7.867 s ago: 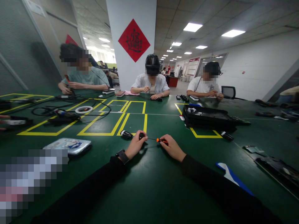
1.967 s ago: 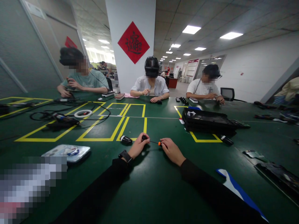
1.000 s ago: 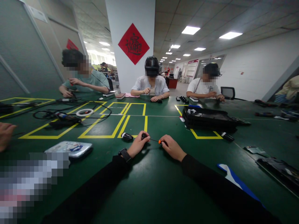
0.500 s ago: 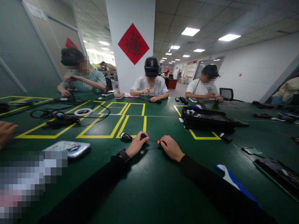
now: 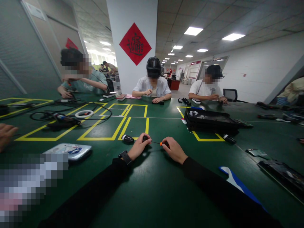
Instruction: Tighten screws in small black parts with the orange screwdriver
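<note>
My right hand (image 5: pixel 175 150) is closed round the handle of a screwdriver (image 5: pixel 161 144) with an orange collar. Its thin shaft points left, toward my left hand (image 5: pixel 138 148). Between the thumb and fingers of that hand is a small black part (image 5: pixel 145 138), and the shaft's tip meets or nearly meets it. What the part is cannot be made out. Just left of my left hand lies a short black cylinder (image 5: pixel 128 139) with a white end. Both hands are low over the green table (image 5: pixel 152 190).
A phone in a patterned case (image 5: pixel 71 150) lies at left, with cables (image 5: pixel 64 118) behind it. At right are black housings (image 5: pixel 209 122), another black cylinder (image 5: pixel 229 139), a blue-and-white object (image 5: pixel 239 186) and circuit boards (image 5: pixel 257 154). Three people sit opposite; another person's hand (image 5: pixel 7 134) shows at left.
My hands, the screwdriver and the black part stay almost in place. The person opposite at left has shifted slightly.
</note>
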### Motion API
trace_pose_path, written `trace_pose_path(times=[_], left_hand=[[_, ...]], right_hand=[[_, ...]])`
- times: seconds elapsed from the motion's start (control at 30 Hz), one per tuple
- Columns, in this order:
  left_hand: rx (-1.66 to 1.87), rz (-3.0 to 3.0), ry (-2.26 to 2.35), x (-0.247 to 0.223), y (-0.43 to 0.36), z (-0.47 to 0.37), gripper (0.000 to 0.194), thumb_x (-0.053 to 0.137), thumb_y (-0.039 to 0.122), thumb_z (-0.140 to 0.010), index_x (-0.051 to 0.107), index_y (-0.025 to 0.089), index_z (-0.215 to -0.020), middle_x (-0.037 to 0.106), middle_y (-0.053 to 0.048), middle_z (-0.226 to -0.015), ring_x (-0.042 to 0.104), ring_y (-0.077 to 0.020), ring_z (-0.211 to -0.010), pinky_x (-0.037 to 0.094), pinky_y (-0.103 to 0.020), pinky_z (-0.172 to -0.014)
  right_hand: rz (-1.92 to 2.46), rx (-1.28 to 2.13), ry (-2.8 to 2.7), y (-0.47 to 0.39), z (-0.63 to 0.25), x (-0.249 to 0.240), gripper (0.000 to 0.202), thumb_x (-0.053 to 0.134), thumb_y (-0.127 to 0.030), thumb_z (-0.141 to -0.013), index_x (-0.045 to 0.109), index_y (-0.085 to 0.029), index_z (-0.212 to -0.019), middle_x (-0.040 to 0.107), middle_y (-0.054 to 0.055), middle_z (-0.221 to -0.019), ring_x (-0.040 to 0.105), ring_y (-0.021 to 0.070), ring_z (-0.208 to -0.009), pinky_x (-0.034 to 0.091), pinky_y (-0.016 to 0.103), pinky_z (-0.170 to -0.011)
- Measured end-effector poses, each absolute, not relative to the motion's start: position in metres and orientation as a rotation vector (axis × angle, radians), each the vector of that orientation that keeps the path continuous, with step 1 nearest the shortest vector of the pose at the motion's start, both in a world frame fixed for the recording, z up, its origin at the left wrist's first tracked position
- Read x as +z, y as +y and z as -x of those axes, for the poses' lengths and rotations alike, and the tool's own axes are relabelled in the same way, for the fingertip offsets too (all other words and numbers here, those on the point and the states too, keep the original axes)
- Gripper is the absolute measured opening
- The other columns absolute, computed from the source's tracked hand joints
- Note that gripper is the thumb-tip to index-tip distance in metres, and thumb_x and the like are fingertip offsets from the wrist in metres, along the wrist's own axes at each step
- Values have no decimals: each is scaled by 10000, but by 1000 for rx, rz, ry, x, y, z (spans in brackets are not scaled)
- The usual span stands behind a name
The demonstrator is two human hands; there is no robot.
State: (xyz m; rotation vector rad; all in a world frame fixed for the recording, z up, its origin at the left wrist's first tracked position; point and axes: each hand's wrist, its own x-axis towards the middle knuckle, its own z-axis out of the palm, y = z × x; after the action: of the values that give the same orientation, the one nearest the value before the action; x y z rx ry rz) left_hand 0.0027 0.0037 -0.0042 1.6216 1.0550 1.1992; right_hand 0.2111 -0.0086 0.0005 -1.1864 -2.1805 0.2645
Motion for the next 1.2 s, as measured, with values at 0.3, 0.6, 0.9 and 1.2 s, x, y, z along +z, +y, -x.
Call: trace_pose_path(times=[0.3, 0.6, 0.9, 1.2], left_hand=[[1203, -1651, 1092, -3, 3, -3, 238, 494, 388, -746, 465, 196, -882, 550, 19, -765, 569, -125, -712, 425, -266, -709], [1179, -1690, 1105, 0, 1, -4, 229, 489, 382, -747, 476, 193, -875, 559, 15, -779, 561, -125, -723, 422, -272, -732], [1198, -1668, 1094, -1, 1, -4, 237, 487, 386, -749, 468, 194, -886, 547, 16, -786, 556, -115, -710, 423, -263, -713], [1167, -1787, 1142, 2, 0, -4, 243, 514, 391, -731, 484, 191, -865, 545, 7, -815, 507, -130, -752, 400, -272, -739]], right_hand=[[1077, 324, -2181, -10, -212, 2, 86, 496, -177, -776, 508, -169, -861, 516, 41, -878, 455, 152, -828, 366, 283, -745], [1131, 283, -2208, -11, -210, 5, 117, 485, -258, -807, 538, -166, -856, 526, 46, -849, 456, 157, -824, 364, 292, -751], [1049, 338, -2225, -10, -212, 5, 97, 468, -210, -814, 546, -167, -851, 536, 40, -861, 462, 150, -840, 363, 289, -762], [1122, 363, -2197, -12, -212, 2, 156, 553, -214, -746, 504, -171, -888, 521, 33, -852, 464, 145, -772, 366, 268, -695]])
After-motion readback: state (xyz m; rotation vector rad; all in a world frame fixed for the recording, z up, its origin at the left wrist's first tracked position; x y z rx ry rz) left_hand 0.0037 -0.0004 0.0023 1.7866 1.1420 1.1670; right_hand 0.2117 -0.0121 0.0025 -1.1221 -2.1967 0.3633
